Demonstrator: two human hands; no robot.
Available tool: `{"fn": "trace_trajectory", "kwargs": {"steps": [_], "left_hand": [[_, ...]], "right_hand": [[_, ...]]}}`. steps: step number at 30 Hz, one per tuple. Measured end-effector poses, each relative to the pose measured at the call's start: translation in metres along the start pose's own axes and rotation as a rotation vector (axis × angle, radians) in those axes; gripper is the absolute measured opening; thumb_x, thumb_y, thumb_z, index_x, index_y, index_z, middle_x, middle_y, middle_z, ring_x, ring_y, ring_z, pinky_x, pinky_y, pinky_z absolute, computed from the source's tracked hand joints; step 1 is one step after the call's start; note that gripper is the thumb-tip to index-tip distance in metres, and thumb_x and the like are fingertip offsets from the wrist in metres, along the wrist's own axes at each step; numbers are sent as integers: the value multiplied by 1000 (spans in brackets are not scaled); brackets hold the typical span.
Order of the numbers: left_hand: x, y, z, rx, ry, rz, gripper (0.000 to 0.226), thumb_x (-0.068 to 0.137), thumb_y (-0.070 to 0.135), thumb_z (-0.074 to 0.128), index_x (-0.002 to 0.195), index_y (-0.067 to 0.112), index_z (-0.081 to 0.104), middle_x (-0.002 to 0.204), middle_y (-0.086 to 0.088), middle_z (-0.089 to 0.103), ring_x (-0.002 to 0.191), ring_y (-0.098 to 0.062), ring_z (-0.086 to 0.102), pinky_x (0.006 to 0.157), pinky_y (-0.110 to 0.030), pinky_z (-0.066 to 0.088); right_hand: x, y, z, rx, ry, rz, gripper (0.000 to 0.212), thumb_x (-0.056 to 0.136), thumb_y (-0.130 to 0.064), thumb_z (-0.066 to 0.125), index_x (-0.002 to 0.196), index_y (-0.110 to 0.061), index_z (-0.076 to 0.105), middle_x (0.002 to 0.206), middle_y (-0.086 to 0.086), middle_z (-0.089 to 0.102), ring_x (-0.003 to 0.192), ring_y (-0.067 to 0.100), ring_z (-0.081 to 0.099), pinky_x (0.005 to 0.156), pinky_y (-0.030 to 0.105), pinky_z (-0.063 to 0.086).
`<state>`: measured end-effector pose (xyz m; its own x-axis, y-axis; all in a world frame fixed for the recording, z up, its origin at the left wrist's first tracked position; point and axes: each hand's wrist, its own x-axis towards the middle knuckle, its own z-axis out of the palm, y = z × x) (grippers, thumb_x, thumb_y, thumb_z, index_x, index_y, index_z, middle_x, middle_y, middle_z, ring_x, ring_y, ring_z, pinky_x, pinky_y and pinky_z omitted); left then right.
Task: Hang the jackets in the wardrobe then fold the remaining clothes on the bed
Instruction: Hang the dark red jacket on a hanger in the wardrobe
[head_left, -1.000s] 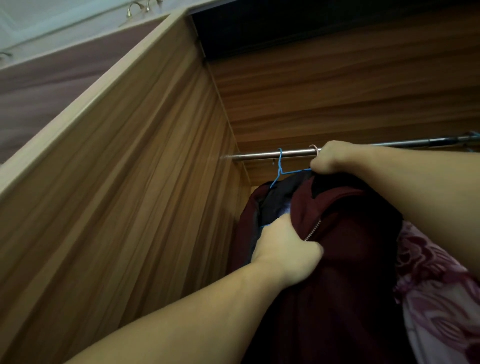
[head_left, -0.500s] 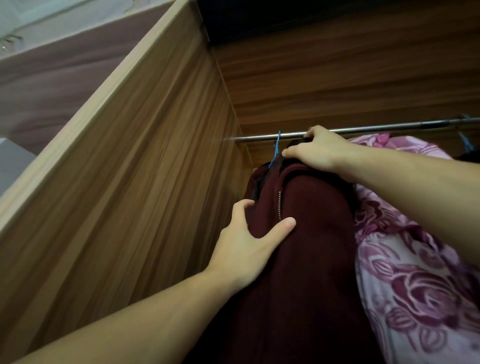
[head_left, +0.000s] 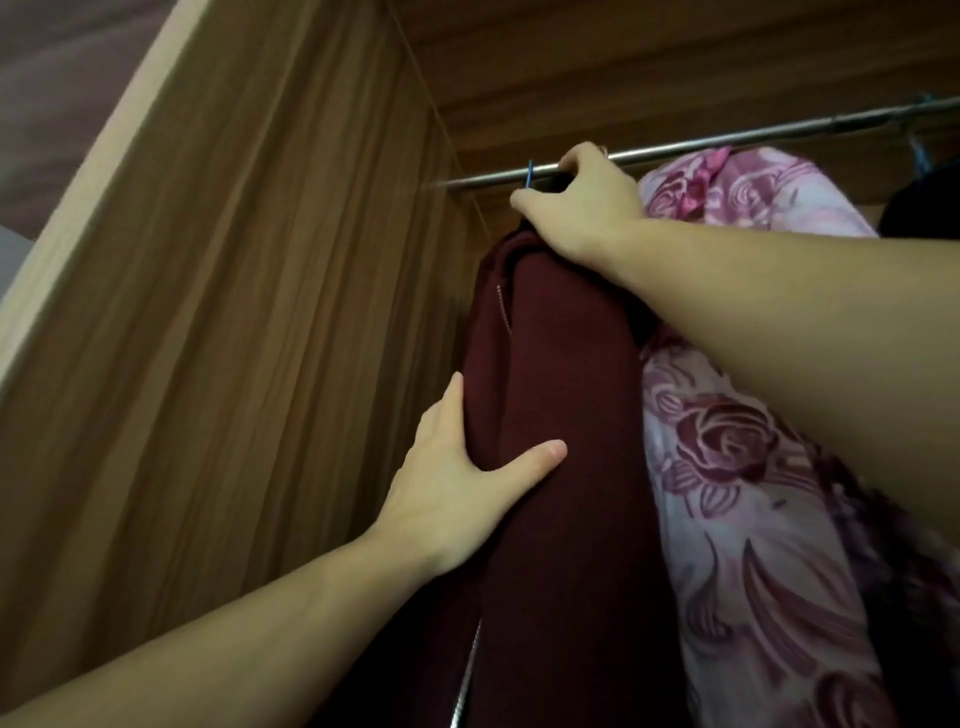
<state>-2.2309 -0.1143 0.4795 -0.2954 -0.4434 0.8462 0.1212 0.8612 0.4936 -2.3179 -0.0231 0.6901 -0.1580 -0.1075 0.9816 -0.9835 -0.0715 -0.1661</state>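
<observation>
Left hand (head_left: 457, 488) nearest, fingers straight, thumb spread, pressed against dark maroon zip-up jacket (head_left: 561, 441) hanging beside rose-patterned pink garment (head_left: 737, 467). Farther up, right hand (head_left: 582, 208) at collar beside thin blue wire hanger hook (head_left: 529, 174) on silver metal wardrobe rail (head_left: 727, 136); finger grip unclear. Risk: hook barely seated, letting go could drop jacket.

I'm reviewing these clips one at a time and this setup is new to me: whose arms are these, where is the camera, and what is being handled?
There is no machine here. A person wears a camera on the head, so you see their own arms reaching into a wooden wardrobe. The left hand rests on the side of a maroon jacket, fingers straight. The right hand is up at the metal rail, its grip curled at the jacket's top, where a blue hanger hook sits over the rail. A pink floral garment hangs beside it.
</observation>
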Motion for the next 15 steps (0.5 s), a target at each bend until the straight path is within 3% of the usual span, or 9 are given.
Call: {"fn": "trace_trajectory", "kwargs": {"steps": [4, 8, 12, 15], "left_hand": [[-35, -3, 11, 146, -18, -112, 135, 45, 91, 53, 154, 37, -4, 162, 17, 5, 148, -7, 11, 120, -45, 20], [-76, -15, 26, 144, -90, -221, 142, 39, 93, 56, 151, 41, -14, 162, 17, -10, 148, -5, -11, 122, -49, 9], [-113, -38, 37, 79, -202, -313, 145, 38, 86, 68, 145, 49, -23, 161, 16, -17, 149, -8, -11, 121, -51, 12], [-133, -55, 41, 15, -242, -366, 144, 47, 73, 79, 144, 49, -26, 162, 10, -15, 150, -12, -6, 122, -43, 14]], "right_hand": [[-40, 16, -8, 84, -4, 87, 91, 66, -71, 61, 141, -26, 37, 141, 4, 45, 128, 27, 46, 102, 35, 37], [-86, 26, -7, 79, -15, 151, 108, 62, -74, 66, 149, -30, 21, 149, 9, 33, 133, 30, 40, 108, 38, 33], [-129, 36, 1, 192, -38, 305, 115, 60, -69, 74, 151, -24, 20, 148, 1, 41, 133, 21, 43, 111, 31, 33], [-174, 43, 14, 229, -84, 404, 110, 58, -67, 77, 147, -26, 27, 141, -7, 50, 127, 16, 49, 105, 27, 36]]}}
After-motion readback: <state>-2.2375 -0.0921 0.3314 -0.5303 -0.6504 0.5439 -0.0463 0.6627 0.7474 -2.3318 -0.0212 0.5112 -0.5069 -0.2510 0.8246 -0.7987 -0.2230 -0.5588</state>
